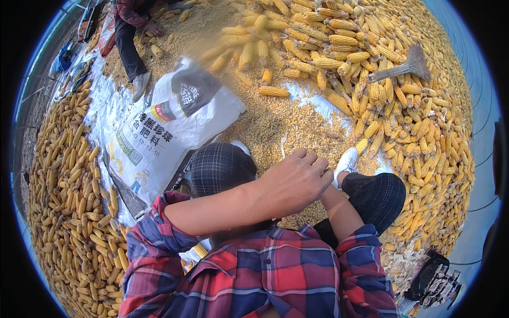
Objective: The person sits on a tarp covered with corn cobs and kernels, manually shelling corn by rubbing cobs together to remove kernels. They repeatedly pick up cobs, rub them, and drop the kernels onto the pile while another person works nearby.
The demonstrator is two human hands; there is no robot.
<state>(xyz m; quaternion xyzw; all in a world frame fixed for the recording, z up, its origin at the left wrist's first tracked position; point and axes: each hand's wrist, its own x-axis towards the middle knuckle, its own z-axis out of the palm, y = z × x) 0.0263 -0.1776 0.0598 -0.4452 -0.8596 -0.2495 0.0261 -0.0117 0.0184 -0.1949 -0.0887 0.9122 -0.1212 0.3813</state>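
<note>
My left hand (296, 181) reaches across in front of me, its back turned up and its fingers curled over my right wrist area. My right forearm (342, 212) comes up from the right; my right hand is hidden behind the left one, so I cannot see what either holds. Beneath both hands lie loose corn kernels (258, 135), spread between my white shoes. A thin pale strip (284, 144) lies on the kernels just beyond my left knuckles. Farther out, corn cobs (274, 92) with kernels on them rest at the edge of a large heap.
A white printed woven sack (179, 119) lies left of my knee. Heaped cobs rise at right (421, 131) and left (71, 198). A flared piece of wood (401, 70) rests on the right heap. Another person (133, 43) sits at upper left, a hand near the kernels. A black bag (427, 278) lies lower right.
</note>
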